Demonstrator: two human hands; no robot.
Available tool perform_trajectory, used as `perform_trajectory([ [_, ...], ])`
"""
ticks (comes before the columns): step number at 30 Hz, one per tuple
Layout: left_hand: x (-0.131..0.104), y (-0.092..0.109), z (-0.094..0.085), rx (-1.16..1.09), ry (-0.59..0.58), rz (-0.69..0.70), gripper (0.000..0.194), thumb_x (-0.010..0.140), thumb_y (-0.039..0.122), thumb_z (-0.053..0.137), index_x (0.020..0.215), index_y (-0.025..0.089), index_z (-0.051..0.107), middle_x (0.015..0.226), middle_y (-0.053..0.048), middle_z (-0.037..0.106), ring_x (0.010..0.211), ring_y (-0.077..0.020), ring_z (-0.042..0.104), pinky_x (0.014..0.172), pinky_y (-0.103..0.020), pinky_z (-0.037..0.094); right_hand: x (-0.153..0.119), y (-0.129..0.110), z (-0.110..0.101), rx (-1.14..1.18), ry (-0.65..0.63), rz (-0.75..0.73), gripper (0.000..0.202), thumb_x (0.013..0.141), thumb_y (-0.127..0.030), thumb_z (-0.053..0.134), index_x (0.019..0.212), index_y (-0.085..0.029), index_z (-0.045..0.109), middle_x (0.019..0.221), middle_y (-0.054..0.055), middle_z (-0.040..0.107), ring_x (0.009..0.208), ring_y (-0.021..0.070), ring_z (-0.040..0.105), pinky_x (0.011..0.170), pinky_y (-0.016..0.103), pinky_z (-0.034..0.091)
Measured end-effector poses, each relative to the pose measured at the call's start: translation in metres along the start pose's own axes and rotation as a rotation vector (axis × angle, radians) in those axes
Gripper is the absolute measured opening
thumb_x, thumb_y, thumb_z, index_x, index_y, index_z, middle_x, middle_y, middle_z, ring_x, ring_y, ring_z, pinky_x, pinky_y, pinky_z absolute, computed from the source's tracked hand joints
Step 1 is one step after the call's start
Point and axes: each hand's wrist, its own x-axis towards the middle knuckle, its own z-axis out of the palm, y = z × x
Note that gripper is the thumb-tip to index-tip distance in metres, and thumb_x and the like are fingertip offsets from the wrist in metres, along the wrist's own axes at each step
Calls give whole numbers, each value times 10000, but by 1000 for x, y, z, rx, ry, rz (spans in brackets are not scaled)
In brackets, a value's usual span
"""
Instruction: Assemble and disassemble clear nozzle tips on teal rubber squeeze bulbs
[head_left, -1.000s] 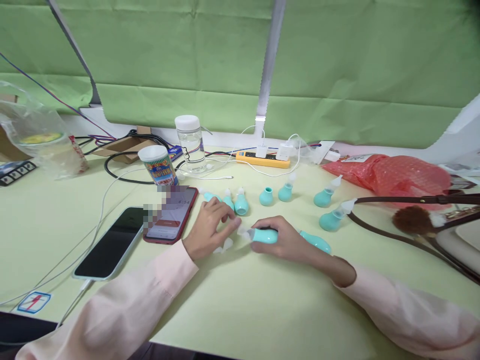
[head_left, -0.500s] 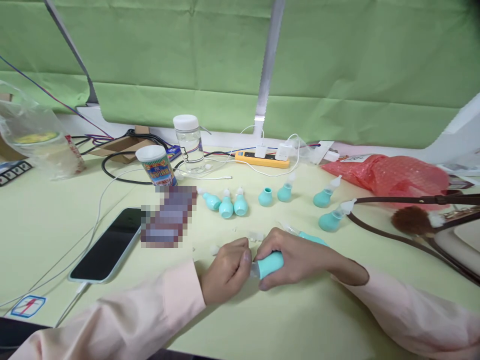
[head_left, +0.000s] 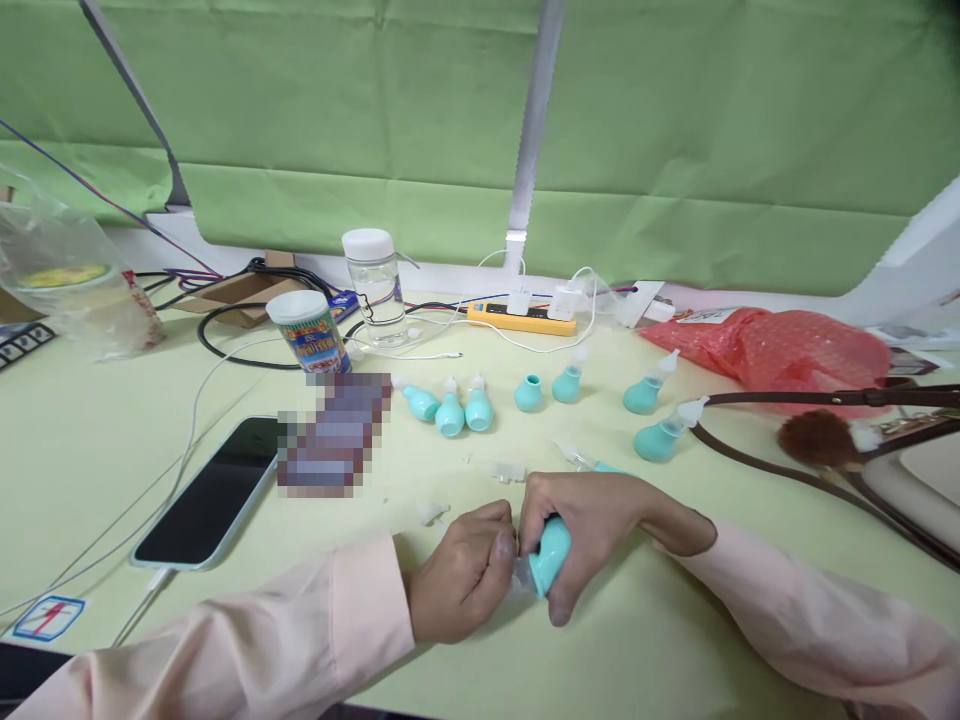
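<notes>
Near the front of the table, my right hand grips a teal rubber bulb, its thumb and fingers around it. A clear plastic nozzle meets the bulb's open end. My left hand is closed around the nozzle's other side, its fingers curled and thumb on top. Just behind my hands lie small clear pieces, a whitish scrap and a slim clear tip joined to a teal part, partly hidden by my right hand.
Several teal bulbs stand or lie farther back. A phone, a paper cup and a bottle are to the left; a yellow power strip is behind. A red bag and brown strap lie right.
Both hands have come slightly nearer the front edge. The held bulb has turned and looks squeezed out of shape, its rim now facing lower left. More of the whitish scrap shows.
</notes>
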Motion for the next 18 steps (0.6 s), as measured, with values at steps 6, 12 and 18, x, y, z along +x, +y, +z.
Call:
perform_trajectory([
  [6,-1,4,-5,123,-25,148,338,861,178,173,545,179,294,454,-7,389,475,-115,327,473,-254,332,-8,11,-14,159,-203,42,270,577,-234,661,828,-133,667,630,-30,605,527,69,492,528,163,391],
  [12,1,-13,-7,627,-145,82,290,826,307,289,611,167,423,450,-6,461,450,-131,428,386,-224,286,-9,16,-30,-31,180,-67,233,641,-254,636,840,-132,645,793,25,591,701,112,523,656,218,409],
  [18,6,-20,-8,825,-217,-151,210,772,358,450,783,152,489,558,-14,574,577,-175,555,472,-250,410,-18,18,-41,-311,350,62,242,658,-307,623,870,-193,645,792,16,523,690,118,474,662,252,398],
])
